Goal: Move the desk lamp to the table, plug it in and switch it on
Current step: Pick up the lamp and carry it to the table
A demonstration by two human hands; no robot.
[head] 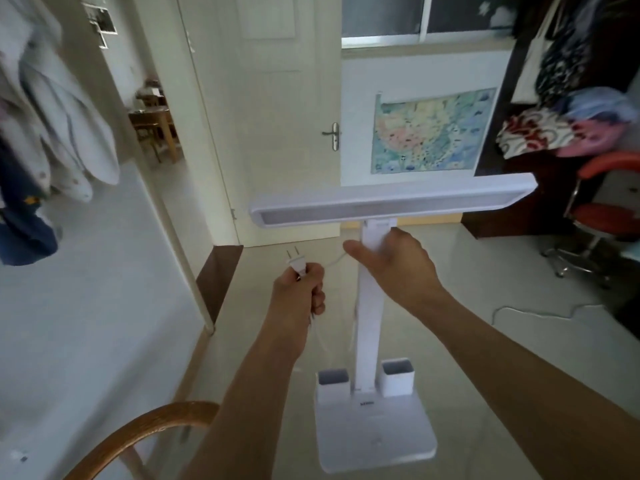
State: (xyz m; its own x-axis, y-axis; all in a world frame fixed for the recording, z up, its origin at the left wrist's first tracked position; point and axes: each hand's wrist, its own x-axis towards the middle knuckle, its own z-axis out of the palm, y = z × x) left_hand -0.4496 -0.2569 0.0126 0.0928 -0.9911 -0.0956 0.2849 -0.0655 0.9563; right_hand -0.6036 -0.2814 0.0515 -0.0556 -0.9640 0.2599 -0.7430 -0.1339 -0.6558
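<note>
- Head view: the carrying step was in hand; by my judgement the next move called for a counter and a socket, neither visible.
- The right hand was closed around the white desk lamp's upright stem, held above the floor.
- The left hand was fisted on its two-pin plug, cord trailing.
</note>
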